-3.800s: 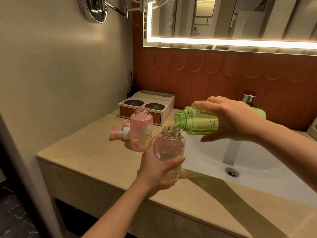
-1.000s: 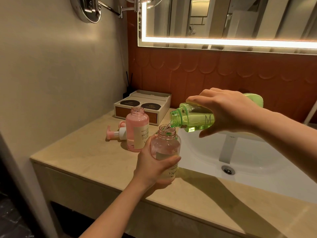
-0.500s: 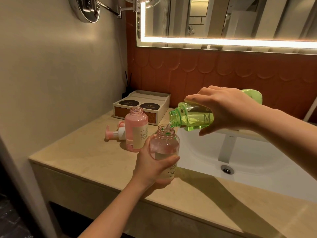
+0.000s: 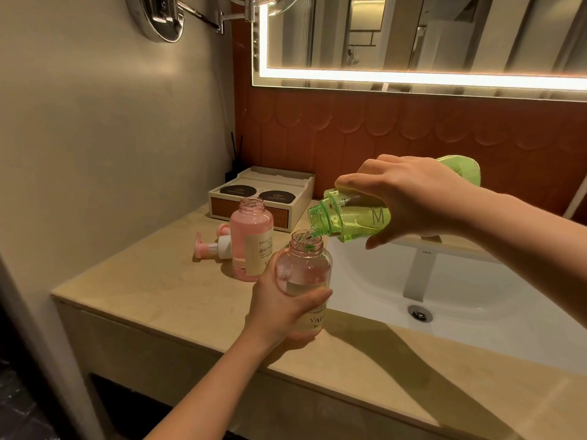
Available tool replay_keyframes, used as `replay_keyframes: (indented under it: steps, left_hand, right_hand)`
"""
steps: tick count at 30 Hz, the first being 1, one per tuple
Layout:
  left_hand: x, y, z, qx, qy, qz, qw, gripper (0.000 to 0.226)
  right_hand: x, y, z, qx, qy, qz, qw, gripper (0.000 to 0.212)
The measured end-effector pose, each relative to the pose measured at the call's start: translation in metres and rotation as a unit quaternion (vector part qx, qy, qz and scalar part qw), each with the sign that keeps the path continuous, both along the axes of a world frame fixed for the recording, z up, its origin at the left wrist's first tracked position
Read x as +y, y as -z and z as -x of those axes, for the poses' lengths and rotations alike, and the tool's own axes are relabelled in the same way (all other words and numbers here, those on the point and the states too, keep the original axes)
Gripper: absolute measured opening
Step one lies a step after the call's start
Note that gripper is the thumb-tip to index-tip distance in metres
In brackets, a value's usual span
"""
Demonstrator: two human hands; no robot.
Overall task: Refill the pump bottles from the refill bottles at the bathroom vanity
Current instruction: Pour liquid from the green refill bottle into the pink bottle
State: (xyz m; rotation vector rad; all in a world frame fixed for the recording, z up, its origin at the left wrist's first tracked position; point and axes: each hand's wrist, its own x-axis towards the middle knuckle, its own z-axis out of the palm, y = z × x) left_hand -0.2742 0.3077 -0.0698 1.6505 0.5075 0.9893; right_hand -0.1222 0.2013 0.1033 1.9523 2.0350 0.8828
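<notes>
Centre frame: right hand (image 4: 422, 198) clamps tilted green refill bottle (image 4: 352, 219), pouring into pump bottle (image 4: 301, 281) gripped by left hand (image 4: 279, 309); a wobble could spill onto the desk (image 4: 165, 290).

Left of the pink bottle (image 4: 251, 246) the counter (image 4: 152, 281) lies open; pump heads (image 4: 211, 247) and box (image 4: 260, 198) crowd behind it.
</notes>
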Motion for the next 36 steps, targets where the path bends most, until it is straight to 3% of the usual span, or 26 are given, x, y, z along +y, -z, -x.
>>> replay_keyframes:
  steps: [17,21,25,30,36]
  left_hand:
    - [0.002,0.003,-0.001,-0.004,0.007,0.001,1.0,0.068]
    - [0.002,0.003,0.0,-0.01,0.014,0.007,1.0,0.063]
    - [0.001,0.002,0.0,-0.017,0.011,0.01,1.0,0.074]
    - [0.001,0.004,-0.001,-0.022,0.004,0.01,1.0,0.061]
    - [0.003,0.004,-0.002,-0.028,0.004,0.006,1.0,0.061]
  right_hand:
    - [0.006,-0.014,0.011,-0.046,0.004,0.042,0.998,0.098]
    - [0.009,-0.018,0.016,-0.075,0.006,0.059,0.995,0.098]
    - [0.01,-0.022,0.022,-0.114,0.006,0.074,0.991,0.097]
    - [0.014,-0.029,0.029,-0.145,-0.002,0.089,0.985,0.094]
    - [0.02,-0.037,0.038,-0.208,-0.022,0.113,0.971,0.089]
